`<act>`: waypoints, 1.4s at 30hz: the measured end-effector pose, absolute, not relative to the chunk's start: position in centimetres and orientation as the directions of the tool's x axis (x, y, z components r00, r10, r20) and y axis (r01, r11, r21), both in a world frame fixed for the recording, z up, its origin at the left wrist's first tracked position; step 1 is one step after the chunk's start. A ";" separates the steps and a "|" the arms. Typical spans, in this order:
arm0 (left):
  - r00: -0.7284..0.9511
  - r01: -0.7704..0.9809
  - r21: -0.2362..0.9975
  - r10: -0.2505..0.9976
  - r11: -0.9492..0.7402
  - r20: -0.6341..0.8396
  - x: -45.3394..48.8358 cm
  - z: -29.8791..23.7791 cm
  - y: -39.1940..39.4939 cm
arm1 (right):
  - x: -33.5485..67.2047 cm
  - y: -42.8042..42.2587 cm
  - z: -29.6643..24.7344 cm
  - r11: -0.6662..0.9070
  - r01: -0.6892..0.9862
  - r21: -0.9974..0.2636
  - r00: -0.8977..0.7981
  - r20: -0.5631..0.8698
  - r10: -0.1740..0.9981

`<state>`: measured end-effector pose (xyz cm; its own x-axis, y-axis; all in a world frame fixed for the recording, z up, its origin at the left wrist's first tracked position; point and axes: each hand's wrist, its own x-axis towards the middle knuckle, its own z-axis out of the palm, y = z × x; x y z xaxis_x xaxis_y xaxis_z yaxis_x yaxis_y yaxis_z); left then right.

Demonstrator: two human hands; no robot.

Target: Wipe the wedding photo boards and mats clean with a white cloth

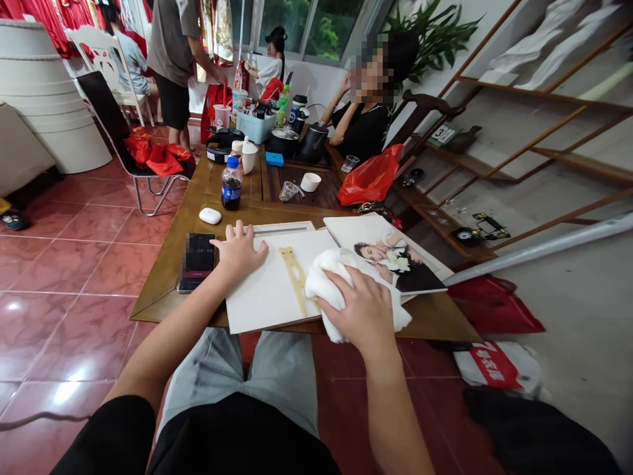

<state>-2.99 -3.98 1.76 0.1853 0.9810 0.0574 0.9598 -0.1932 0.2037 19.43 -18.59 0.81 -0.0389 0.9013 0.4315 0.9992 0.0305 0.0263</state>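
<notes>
Head view: looks forward and down over a low wooden table (163, 293), with the person's knees in pale denim (237, 376) just below its edge.
Left hand (240, 254): lies open and flat with the fingers a little apart, resting on the upper part of a white board (267, 284); it grips nothing.
Right hand (356, 310): is closed down over a crumpled white cloth (333, 287), pressing it against the right side of the board.
White cloth: sits under the right hand, and one part hangs past the board toward the table edge.
Between hands: a yellow perforated strip (291, 277) lies on the board, its lower end near the cloth.
Right of cloth: a photo panel (386, 254) showing two people lies partly under the cloth.
Left of left hand: a black smartphone (199, 254) lies just beside the board, and a white earbud case (210, 216) lies above it.
Farther on table: a plastic cola bottle (231, 185), a white bowl (310, 182) and a red plastic bag (370, 175).
Beyond table: one person (361, 125) sits at the far side, and another person (173, 53) stands at the back.
</notes>
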 end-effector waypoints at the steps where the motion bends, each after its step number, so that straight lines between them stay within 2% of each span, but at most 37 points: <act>1: 0.186 0.960 0.205 0.982 -0.191 0.041 -3.0 1.8 -3.9 | 19.6 -18.4 0.9 0.041 0.999 0.020 -0.046 0.426 0.904; 6: 0.191 0.957 0.216 0.981 -0.191 0.020 -3.2 1.6 -3.6 | 19.6 -18.0 1.6 0.076 0.997 -0.001 -0.069 0.393 0.917; 14: 0.212 0.951 0.212 0.973 -0.227 0.089 -3.2 1.6 -3.8 | 19.8 -16.2 1.6 0.055 0.998 0.020 -0.059 0.353 0.934; 21: 0.394 0.901 0.118 0.901 -0.417 0.182 -2.9 1.8 -3.6 | 21.1 -11.4 1.1 0.098 0.995 -0.004 -0.092 0.315 0.945; 28: 0.491 0.862 0.068 0.861 -0.502 0.134 -2.8 2.3 -3.5 | 21.1 -7.7 1.1 0.154 0.986 -0.056 -0.133 0.280 0.951; 33: 0.471 0.871 0.089 0.873 -0.483 0.129 -3.0 2.3 -3.3 | 21.3 -9.4 0.8 0.216 0.972 -0.095 -0.182 0.282 0.942; 42: 0.473 0.861 0.156 0.875 -0.484 0.104 -3.2 2.4 -3.1 | 22.8 -16.6 0.2 0.322 0.946 -0.046 -0.299 0.267 0.916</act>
